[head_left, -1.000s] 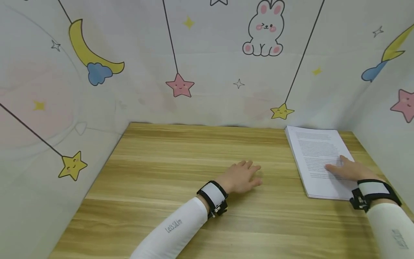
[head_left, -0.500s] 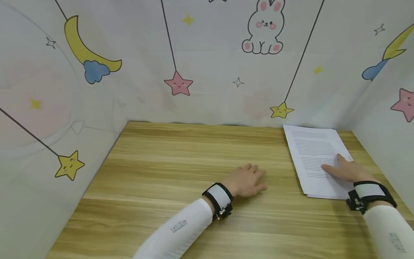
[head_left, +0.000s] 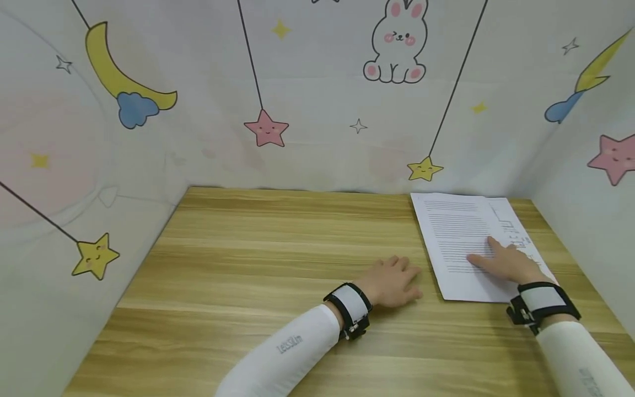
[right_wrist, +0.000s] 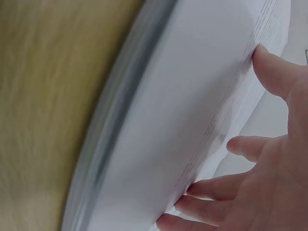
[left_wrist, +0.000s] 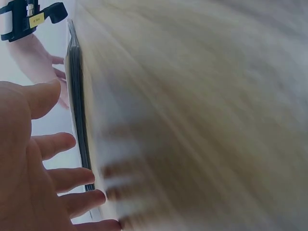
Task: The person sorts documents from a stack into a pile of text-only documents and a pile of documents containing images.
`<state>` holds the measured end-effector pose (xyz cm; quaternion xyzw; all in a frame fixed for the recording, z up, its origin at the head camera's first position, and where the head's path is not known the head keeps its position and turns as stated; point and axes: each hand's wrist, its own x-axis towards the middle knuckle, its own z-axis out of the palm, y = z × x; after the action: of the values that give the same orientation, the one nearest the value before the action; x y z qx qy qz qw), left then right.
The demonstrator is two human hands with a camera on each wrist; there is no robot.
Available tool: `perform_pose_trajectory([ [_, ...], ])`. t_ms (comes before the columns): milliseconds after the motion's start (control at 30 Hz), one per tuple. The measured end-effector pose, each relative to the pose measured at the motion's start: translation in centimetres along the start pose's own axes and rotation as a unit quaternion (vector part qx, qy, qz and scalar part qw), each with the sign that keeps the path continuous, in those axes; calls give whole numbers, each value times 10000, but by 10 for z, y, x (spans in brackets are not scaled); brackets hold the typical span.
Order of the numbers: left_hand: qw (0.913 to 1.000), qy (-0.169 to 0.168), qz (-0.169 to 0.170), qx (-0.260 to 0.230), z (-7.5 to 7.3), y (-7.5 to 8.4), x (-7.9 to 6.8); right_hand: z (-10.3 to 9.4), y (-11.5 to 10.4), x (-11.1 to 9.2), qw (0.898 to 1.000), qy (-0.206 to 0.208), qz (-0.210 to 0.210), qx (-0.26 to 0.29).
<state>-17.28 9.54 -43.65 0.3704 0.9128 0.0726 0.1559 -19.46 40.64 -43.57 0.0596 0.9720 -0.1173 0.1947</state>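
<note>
A stack of paper (right_wrist: pixel 126 108) lies at the right of the table. Its top sheet (head_left: pixel 446 237), printed with lines of text, is shifted left, baring another printed sheet (head_left: pixel 507 212) along the right side. My right hand (head_left: pixel 511 264) rests on the top sheet with fingers spread; in the right wrist view several fingertips (right_wrist: pixel 260 50) touch the paper. To the left of the stack, my left hand (head_left: pixel 392 282) is held low at the table, fingers spread and holding nothing. The left wrist view shows its fingers (left_wrist: pixel 72 179) beside the stack's edge (left_wrist: pixel 77 86).
The wooden table (head_left: pixel 278 248) is bounded at the back and sides by a pale cloth wall (head_left: pixel 317 165) with stars, a moon and a rabbit printed on it. The stack's far end lies close to the back wall.
My right hand has slid the top sheet leftward, so the sheet beneath now shows on the right. My left hand has moved slightly right, toward the stack.
</note>
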Motion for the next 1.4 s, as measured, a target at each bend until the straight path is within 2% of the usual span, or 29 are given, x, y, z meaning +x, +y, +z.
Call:
perform_pose_trajectory([
  [267,9999,57,14,145,1,5,6,9,-31,-10,10000,48,-14,-5],
  [400,9996,83,-64,269,1,6,8,12,-40,-10,9996,181,-222,-24],
  [500,9990,80,-64,441,3,7,10,10,-41,-6,9981,286,-527,170],
  [600,9980,53,-18,622,5,8,12,1,-35,-3,9956,285,-638,625],
  [667,9976,21,25,695,6,9,12,-7,-29,-2,9945,263,-449,913],
  [733,9972,-23,55,744,6,9,12,-14,-24,-3,9929,263,-83,1156],
  [900,9972,-164,23,726,7,9,11,-25,-20,1,9887,288,621,1330],
  [1167,9965,-246,24,802,7,8,11,-27,-20,11,9818,189,950,1632],
  [1400,9980,-260,36,571,8,6,9,-17,-8,19,9626,-58,1205,2425],
])
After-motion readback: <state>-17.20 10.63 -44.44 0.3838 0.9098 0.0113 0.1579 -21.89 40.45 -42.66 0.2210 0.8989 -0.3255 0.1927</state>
